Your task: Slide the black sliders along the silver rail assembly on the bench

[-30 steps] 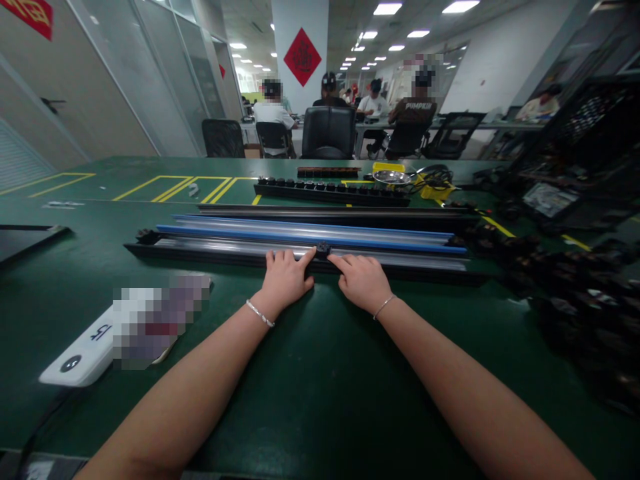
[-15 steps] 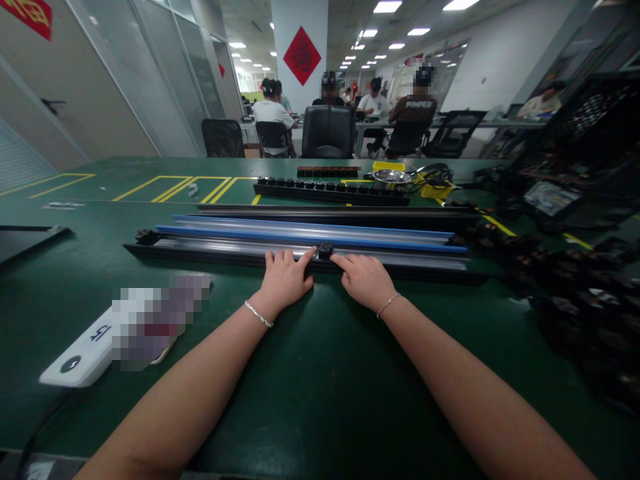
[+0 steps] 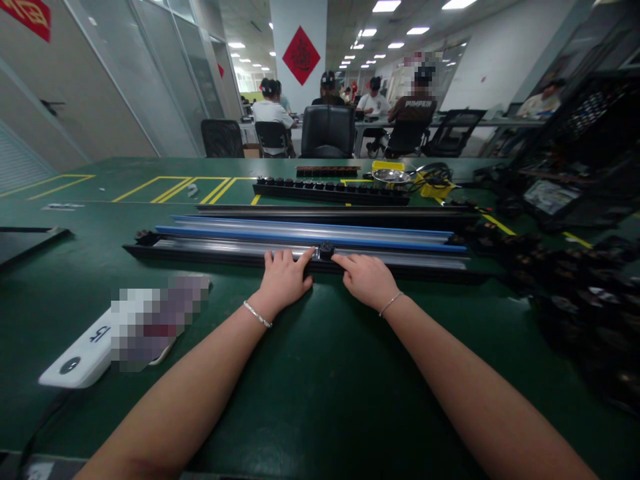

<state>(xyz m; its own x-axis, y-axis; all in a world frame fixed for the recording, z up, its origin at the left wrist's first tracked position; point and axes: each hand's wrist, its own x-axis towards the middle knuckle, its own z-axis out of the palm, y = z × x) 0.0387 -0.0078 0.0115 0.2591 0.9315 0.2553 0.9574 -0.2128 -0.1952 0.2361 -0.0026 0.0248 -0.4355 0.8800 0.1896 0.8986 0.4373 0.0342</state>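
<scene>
A small black block [image 3: 327, 249] with a round top stands in the middle of a long black rail [image 3: 215, 248] lined with a silvery strip. My left hand [image 3: 285, 280] is to the left of the block, index finger stretched towards its side and the other fingers over the rail's near edge. From the right, my right hand [image 3: 370, 280] points its index finger at the block's lower side; its other fingers are loosely bent. Neither hand is wrapped around anything. Whether the fingertips press on the block, I cannot tell. Another black piece [image 3: 146, 237] sits at the rail's left end.
Behind the rail lie a blue-edged silvery strip [image 3: 300, 233] and a black bar holding several pieces [image 3: 330, 191]. A metal dish [image 3: 391, 176] is farther back. Dark parts [image 3: 590, 300] are heaped at right. A white device [image 3: 80, 353] lies at left. People sit beyond the green table [image 3: 320, 400].
My right hand has shifted very slightly to the right. My left hand, the black block and the rail look almost the same.
</scene>
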